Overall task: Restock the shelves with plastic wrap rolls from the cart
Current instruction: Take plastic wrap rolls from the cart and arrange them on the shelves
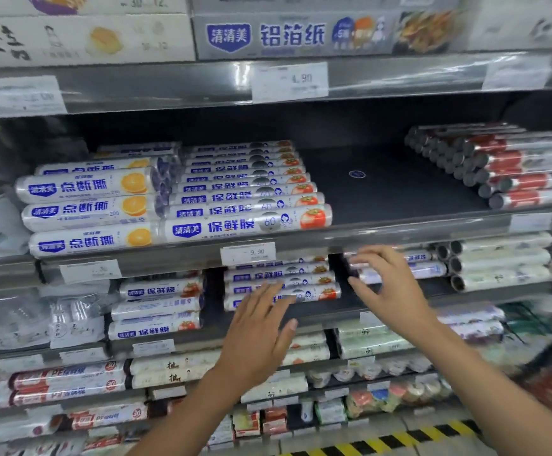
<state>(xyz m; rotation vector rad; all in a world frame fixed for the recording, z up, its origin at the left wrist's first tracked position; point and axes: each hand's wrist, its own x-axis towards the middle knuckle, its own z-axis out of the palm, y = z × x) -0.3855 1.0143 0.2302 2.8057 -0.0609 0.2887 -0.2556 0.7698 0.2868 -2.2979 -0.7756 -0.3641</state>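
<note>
Below the white 9.90 price label [248,253], a stack of white plastic wrap rolls printed with blue lettering and a red tomato [304,280] is laid lengthwise on the dark grey shelf [327,311]. The left hand [261,330] is reached in from below the label, its fingers straight and apart and nothing held; the fingertips are seen over the front rolls of the stack, though contact cannot be told. To the lower right of the label, the right hand [383,284] is held with fingers spread and slightly bent, gripping nothing, at the left end of a row of pale rolls with blue print [429,268]; blur hides whether they are touched.

Just above the label, more tomato-printed rolls [248,222] are lined up, and to its upper left, white rolls printed with an orange slice [83,209] are stacked. To the upper right of the label, a bare dark stretch of shelf [383,185] is seen, and farther right, red-and-white rolls with dark ends [505,179] are piled.
</note>
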